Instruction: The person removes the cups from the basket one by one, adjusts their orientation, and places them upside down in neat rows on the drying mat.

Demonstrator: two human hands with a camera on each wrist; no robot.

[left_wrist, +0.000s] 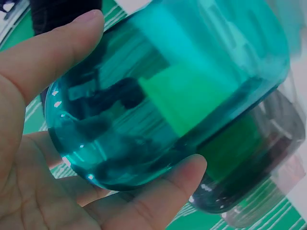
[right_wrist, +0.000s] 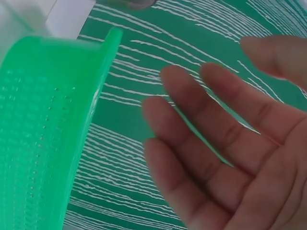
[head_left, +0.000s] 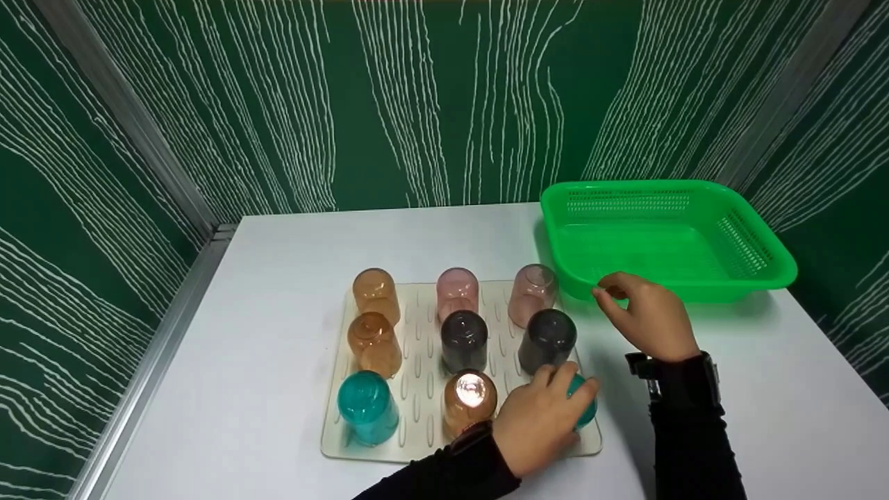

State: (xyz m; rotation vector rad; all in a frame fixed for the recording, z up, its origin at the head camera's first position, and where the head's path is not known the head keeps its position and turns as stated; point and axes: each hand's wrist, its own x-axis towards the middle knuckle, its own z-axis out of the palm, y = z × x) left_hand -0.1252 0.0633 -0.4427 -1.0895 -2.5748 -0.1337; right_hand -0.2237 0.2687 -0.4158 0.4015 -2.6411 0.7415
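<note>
Upside-down tumblers stand in rows on a cream drying mat (head_left: 417, 444). My left hand (head_left: 538, 417) is at the front right corner of the mat, its thumb and fingers around a teal tumbler (left_wrist: 158, 96), which it mostly hides in the head view. Beside that hand is an amber tumbler (head_left: 467, 410); behind it stands a dark grey tumbler (head_left: 549, 340). My right hand (head_left: 653, 316) hovers near the front rim of a green basket (head_left: 694, 288), holding nothing, its fingers loosely bent and apart from the basket in the right wrist view.
Another teal tumbler (head_left: 368, 410) stands front left. A second dark grey one (head_left: 464, 344), two amber-toned ones (head_left: 375, 347) and two pink ones (head_left: 533, 295) fill the other places. White tabletop (head_left: 264, 333) surrounds the mat; green patterned panels (head_left: 444, 104) rise behind.
</note>
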